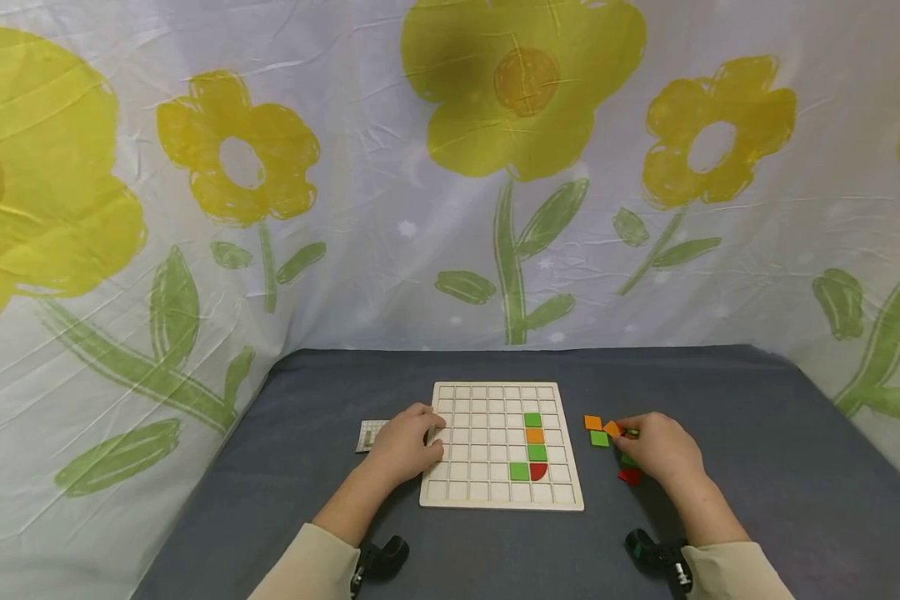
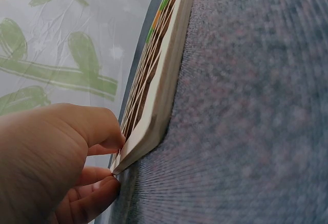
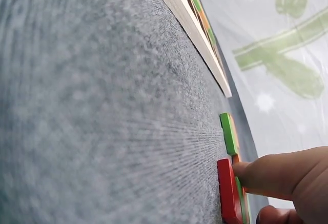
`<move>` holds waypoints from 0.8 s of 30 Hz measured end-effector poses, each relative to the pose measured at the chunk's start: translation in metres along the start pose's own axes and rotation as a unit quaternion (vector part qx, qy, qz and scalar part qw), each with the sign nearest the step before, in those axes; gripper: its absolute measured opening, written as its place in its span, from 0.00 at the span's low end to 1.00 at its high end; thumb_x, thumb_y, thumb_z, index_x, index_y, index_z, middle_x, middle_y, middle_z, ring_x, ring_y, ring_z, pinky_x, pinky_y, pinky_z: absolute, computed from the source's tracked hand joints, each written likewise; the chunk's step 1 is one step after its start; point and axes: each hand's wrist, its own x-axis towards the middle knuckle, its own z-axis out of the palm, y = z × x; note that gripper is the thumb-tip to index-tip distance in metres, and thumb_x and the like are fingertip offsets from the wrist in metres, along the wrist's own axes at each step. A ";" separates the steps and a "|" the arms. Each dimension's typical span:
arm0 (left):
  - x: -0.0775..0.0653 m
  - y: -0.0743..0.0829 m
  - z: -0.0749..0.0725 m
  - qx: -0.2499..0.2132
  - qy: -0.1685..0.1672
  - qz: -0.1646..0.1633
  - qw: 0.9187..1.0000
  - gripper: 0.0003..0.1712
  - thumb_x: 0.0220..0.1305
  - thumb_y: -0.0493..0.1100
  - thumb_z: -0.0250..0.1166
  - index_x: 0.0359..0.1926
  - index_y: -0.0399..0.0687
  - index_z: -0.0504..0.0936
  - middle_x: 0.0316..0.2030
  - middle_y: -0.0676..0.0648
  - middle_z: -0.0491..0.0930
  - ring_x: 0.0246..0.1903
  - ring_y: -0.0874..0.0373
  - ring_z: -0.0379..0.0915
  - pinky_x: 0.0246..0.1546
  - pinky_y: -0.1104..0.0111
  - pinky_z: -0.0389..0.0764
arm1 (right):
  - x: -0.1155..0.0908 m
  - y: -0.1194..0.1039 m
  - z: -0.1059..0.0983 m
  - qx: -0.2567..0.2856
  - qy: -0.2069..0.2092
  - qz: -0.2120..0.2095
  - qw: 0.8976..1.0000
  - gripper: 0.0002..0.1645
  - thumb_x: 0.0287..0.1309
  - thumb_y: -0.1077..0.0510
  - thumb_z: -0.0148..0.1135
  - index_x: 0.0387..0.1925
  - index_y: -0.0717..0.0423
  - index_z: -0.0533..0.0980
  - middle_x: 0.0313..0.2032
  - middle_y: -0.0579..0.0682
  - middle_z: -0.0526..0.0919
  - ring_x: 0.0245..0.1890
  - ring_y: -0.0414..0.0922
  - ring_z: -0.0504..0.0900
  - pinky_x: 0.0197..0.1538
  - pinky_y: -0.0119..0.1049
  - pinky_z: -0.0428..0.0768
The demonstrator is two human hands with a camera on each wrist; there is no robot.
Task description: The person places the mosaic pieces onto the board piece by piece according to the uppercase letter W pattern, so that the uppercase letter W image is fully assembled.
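A pale wooden grid board lies on the table, holding several green squares, an orange square and a red quarter-round piece. My left hand holds the board's left edge; in the left wrist view, bent fingers meet the rim. Right of the board, my right hand pinches a tilted orange tile among loose pieces. Near it lie a flat orange tile, a green tile and a red tile. My right fingers partly cover other green pieces.
A small card with a printed grid lies left of the board, partly behind my left hand. Dark grey cloth covers the table. A white curtain with yellow flowers hangs behind it. Black wrist devices are on both arms.
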 end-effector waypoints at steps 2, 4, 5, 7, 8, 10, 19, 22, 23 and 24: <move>0.000 -0.001 0.000 0.000 -0.001 -0.001 1.000 0.19 0.66 0.41 0.65 0.56 0.45 0.86 0.60 0.41 0.77 0.58 0.42 0.76 0.55 0.48 0.79 | 0.000 -0.001 0.000 0.004 0.005 -0.002 1.000 0.23 0.63 0.55 0.69 0.57 0.60 0.84 0.53 0.67 0.83 0.32 0.49 0.79 0.25 0.39 0.73; 0.000 -0.001 -0.001 -0.003 -0.001 0.001 1.000 0.19 0.66 0.41 0.65 0.56 0.45 0.86 0.60 0.40 0.77 0.58 0.42 0.76 0.54 0.48 0.79 | -0.001 -0.002 -0.001 0.007 0.007 -0.003 1.000 0.22 0.63 0.56 0.69 0.56 0.61 0.84 0.53 0.66 0.84 0.32 0.49 0.80 0.25 0.39 0.73; 0.000 -0.001 -0.001 -0.003 -0.002 0.001 1.000 0.19 0.66 0.41 0.65 0.56 0.45 0.86 0.60 0.40 0.77 0.58 0.42 0.76 0.54 0.48 0.79 | -0.001 -0.003 -0.001 0.008 0.010 -0.005 1.000 0.22 0.62 0.56 0.69 0.56 0.62 0.84 0.52 0.66 0.84 0.31 0.49 0.80 0.25 0.39 0.73; 0.000 -0.001 -0.001 -0.002 -0.003 0.004 1.000 0.19 0.66 0.41 0.65 0.56 0.44 0.86 0.60 0.40 0.77 0.57 0.42 0.77 0.54 0.48 0.79 | -0.002 -0.005 -0.002 0.011 0.015 -0.006 1.000 0.23 0.62 0.56 0.70 0.56 0.62 0.84 0.51 0.65 0.85 0.30 0.47 0.78 0.24 0.39 0.72; 0.000 -0.001 0.000 -0.001 -0.003 0.004 1.000 0.19 0.66 0.41 0.65 0.57 0.44 0.86 0.60 0.40 0.77 0.57 0.42 0.77 0.54 0.48 0.79 | -0.003 -0.006 -0.003 0.016 0.016 -0.006 1.000 0.23 0.62 0.56 0.69 0.57 0.62 0.83 0.48 0.64 0.86 0.28 0.47 0.77 0.23 0.39 0.71; -0.001 -0.001 0.000 0.002 -0.005 0.006 1.000 0.19 0.66 0.41 0.65 0.57 0.43 0.86 0.60 0.40 0.77 0.57 0.42 0.77 0.53 0.48 0.80 | -0.003 -0.009 -0.005 0.022 0.027 -0.011 0.999 0.23 0.62 0.56 0.69 0.57 0.63 0.83 0.41 0.60 0.85 0.25 0.47 0.74 0.23 0.38 0.68; 0.000 0.000 0.000 0.007 -0.001 0.010 1.000 0.19 0.66 0.40 0.65 0.56 0.42 0.86 0.60 0.38 0.77 0.56 0.42 0.77 0.52 0.48 0.80 | -0.011 -0.031 -0.018 0.019 0.063 -0.055 0.996 0.24 0.63 0.55 0.69 0.58 0.61 0.83 0.28 0.51 0.72 0.22 0.46 0.65 0.23 0.38 0.61; -0.001 0.000 0.000 0.003 -0.002 0.009 1.000 0.19 0.66 0.40 0.65 0.56 0.42 0.86 0.60 0.38 0.77 0.57 0.41 0.77 0.53 0.48 0.80 | -0.014 -0.039 -0.022 0.019 0.073 -0.069 0.995 0.23 0.62 0.56 0.69 0.58 0.59 0.84 0.25 0.50 0.67 0.21 0.46 0.63 0.23 0.38 0.58; -0.001 -0.001 0.000 0.002 -0.002 0.008 1.000 0.19 0.66 0.40 0.65 0.57 0.43 0.85 0.60 0.39 0.77 0.57 0.41 0.77 0.53 0.48 0.80 | -0.015 -0.042 -0.023 0.020 0.077 -0.072 0.994 0.23 0.62 0.56 0.69 0.58 0.59 0.84 0.25 0.50 0.66 0.21 0.46 0.62 0.23 0.38 0.58; -0.001 -0.001 0.000 0.002 -0.001 0.008 1.000 0.19 0.66 0.40 0.65 0.56 0.43 0.85 0.60 0.39 0.77 0.57 0.41 0.77 0.53 0.48 0.80 | -0.016 -0.045 -0.024 0.021 0.081 -0.076 0.994 0.23 0.61 0.57 0.68 0.57 0.59 0.84 0.25 0.49 0.65 0.21 0.46 0.62 0.23 0.37 0.57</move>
